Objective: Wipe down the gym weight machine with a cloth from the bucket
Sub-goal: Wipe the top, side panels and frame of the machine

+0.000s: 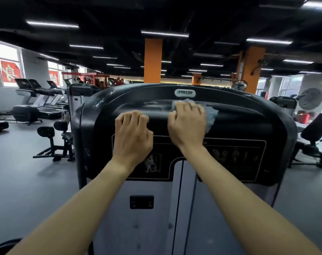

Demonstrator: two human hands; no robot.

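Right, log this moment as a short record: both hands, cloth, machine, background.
left hand: fingers curled over a ridge of the black plastic weight-machine shroud
right hand: grips the crumpled pale blue cloth, pressing it on the shroud below the silver oval logo badge
shroud surface: pale smears at upper left
background: row of black treadmills by windows

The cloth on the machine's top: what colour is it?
Light blue; the crumpled cloth shows best in the head view, under the right hand.

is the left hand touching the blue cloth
Apart. Head view: bare black housing shows between the left hand and the cloth under the right hand.
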